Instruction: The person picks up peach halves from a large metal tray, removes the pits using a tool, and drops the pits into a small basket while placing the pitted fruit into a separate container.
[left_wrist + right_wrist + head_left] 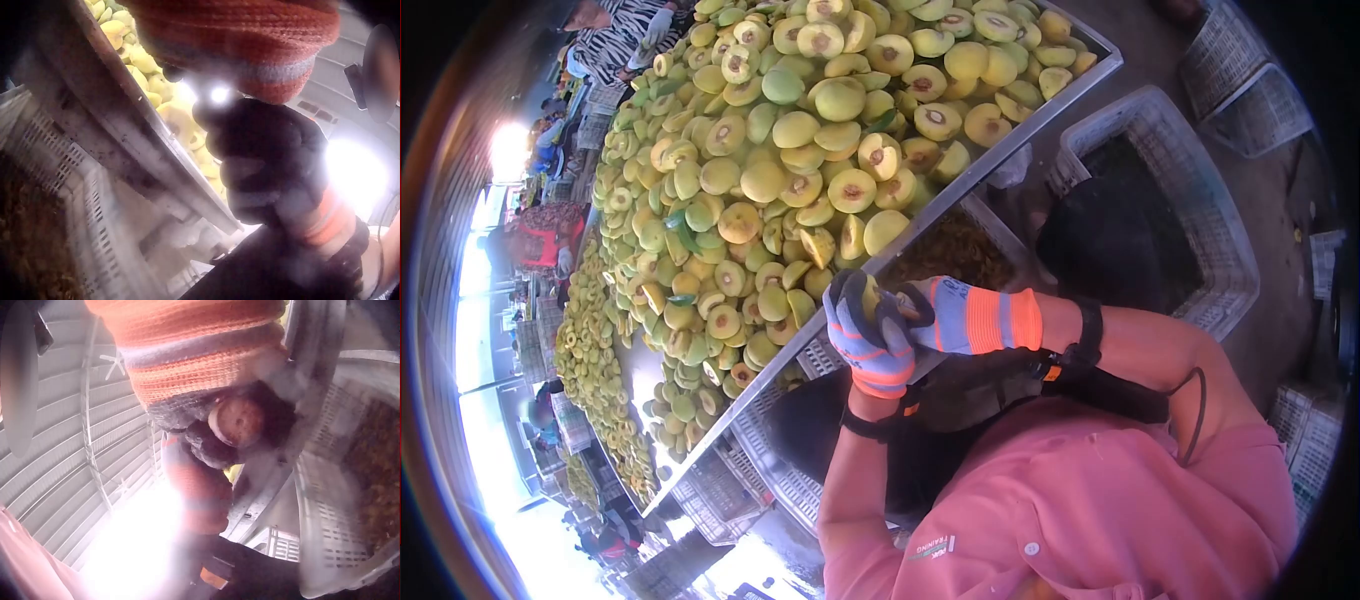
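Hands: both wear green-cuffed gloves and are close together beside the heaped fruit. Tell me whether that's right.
The cuffs are orange, not green, as the head view shows. The left hand and right hand do wear gloves, close together beside the heaped fruit.

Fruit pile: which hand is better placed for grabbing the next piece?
Probably the left hand: it sits nearer the pile; the right hand is farther back, gripping a round-ended object.
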Motion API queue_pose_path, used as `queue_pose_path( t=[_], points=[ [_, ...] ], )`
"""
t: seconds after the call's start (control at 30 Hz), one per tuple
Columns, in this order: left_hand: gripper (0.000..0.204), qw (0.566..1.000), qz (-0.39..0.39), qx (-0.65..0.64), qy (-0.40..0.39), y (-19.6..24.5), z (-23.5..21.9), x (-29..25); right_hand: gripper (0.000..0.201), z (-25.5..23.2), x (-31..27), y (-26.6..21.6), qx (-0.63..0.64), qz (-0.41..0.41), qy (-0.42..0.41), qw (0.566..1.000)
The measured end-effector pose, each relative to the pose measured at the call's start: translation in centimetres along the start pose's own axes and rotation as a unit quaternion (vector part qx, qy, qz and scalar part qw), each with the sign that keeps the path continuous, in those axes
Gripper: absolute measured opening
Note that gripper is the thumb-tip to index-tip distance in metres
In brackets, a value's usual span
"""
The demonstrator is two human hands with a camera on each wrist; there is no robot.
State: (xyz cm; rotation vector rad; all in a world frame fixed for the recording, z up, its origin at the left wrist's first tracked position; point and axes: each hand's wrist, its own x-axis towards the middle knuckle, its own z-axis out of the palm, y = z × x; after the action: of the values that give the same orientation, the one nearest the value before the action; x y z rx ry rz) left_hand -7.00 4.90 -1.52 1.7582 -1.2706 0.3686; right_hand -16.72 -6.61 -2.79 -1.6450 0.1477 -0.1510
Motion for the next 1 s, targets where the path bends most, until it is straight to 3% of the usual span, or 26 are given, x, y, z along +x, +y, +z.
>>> queue_pose_path(
  t=[0.03, 0.07, 0.13, 0.23, 0.27, 0.37, 0.47, 0.7, 0.8, 0.9, 1.0],
  points=[
    [0.039, 1.000, 0.024, 0.008, 0.005, -0.1, 0.0, 0.0, 0.028, 0.2, -0.1, 0.2, 0.003, -0.019, 0.009, 1.000],
    [0.035, 0.999, -0.023, -0.023, -0.006, -0.1, 0.1, -0.2, 0.027, 0.4, -0.2, 0.6, 0.006, -0.035, 0.017, 0.999],
    [0.028, 0.989, -0.117, -0.083, -0.029, -0.1, 0.2, -0.9, 0.027, 0.3, -0.2, 1.8, -0.044, 0.037, -0.019, 0.998],
    [0.026, 0.993, -0.103, -0.043, -0.048, -0.4, 0.4, -0.9, 0.026, 0.3, 0.1, 2.1, -0.052, 0.074, -0.018, 0.996],
    [0.025, 0.998, -0.061, -0.010, -0.031, -0.5, 0.6, -0.6, 0.026, 0.3, 0.2, 2.1, -0.044, 0.074, -0.010, 0.996],
    [0.034, 0.998, -0.057, -0.003, -0.039, -0.2, 0.6, 0.4, 0.027, -0.1, -0.3, 0.3, 0.057, 0.088, 0.015, 0.994],
    [0.032, 0.994, -0.102, -0.011, -0.041, 0.0, 0.8, -0.2, 0.026, 0.3, -0.6, 1.3, 0.054, 0.008, 0.049, 0.997],
    [0.018, 0.985, -0.160, 0.011, -0.065, 0.2, 0.9, -0.5, 0.025, 0.2, -0.6, 1.9, -0.122, 0.064, -0.017, 0.990],
    [0.016, 0.951, -0.284, -0.114, -0.038, -0.6, 1.3, -1.8, 0.023, -0.2, -0.4, 1.2, -0.179, 0.101, -0.045, 0.978],
    [0.017, 0.924, -0.336, -0.182, -0.005, 0.8, 1.0, -0.7, 0.022, -0.6, -0.3, -0.6, -0.237, 0.135, -0.074, 0.959],
    [0.018, 0.936, -0.315, -0.158, -0.016, -0.1, 0.9, -1.0, 0.029, -0.7, -0.4, -0.1, -0.230, 0.121, -0.068, 0.963]
  ],
)
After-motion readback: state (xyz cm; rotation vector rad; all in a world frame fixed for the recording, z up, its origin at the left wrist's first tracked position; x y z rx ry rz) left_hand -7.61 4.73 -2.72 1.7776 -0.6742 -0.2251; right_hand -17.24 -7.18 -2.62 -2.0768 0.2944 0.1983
